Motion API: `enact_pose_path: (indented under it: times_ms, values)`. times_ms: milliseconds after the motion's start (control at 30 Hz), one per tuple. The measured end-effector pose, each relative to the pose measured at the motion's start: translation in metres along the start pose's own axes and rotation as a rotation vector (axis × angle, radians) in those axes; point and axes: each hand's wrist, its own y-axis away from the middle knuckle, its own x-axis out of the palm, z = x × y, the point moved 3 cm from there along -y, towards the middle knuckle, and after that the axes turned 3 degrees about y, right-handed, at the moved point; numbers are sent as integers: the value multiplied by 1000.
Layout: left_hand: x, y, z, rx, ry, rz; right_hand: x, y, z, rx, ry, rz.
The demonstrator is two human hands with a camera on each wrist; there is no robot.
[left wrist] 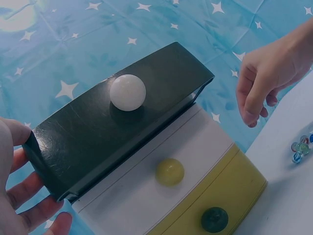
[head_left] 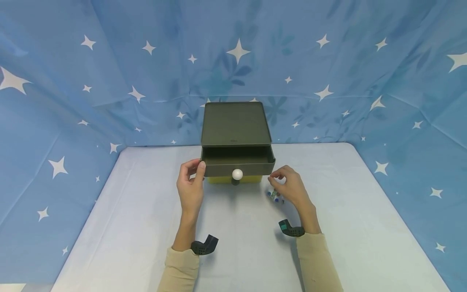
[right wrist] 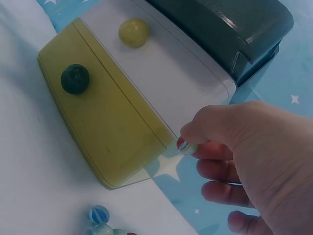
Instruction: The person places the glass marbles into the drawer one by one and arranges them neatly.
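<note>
A small drawer cabinet [head_left: 235, 123] has its dark green top drawer [head_left: 220, 170] pulled out, with a white round knob [head_left: 237, 174] on the front. My left hand [head_left: 191, 188] grips the drawer's left front corner, and the thumb [left wrist: 19, 132] lies at its edge in the left wrist view. Beside the cabinet's right side, my right hand [head_left: 292, 186] pinches a glass marble [right wrist: 186, 146] with red and white swirls between thumb and forefinger. Below that hand, several more marbles [head_left: 276, 200] lie close together on the white table, one of them a blue-striped marble [right wrist: 99, 215].
Under the pulled-out drawer are a white drawer [left wrist: 146, 166] with a yellow knob [left wrist: 169, 172] and a yellow drawer [right wrist: 112, 117] with a dark green knob [right wrist: 75, 79]. The white table [head_left: 237, 247] meets a blue star-patterned curtain [head_left: 153, 73] behind the cabinet.
</note>
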Motion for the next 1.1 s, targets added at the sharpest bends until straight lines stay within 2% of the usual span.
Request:
enact_pose_path:
  times_ms: [267, 600, 1100]
  values:
    - [-1, 0, 1, -1, 1, 1, -6, 1, 5, -12, 4, -62]
    - [-1, 1, 0, 1, 9, 0, -12, 1, 9, -73, 10, -152]
    - [0, 0, 1, 4, 15, 2, -23, 3, 20, -85, 28, -208]
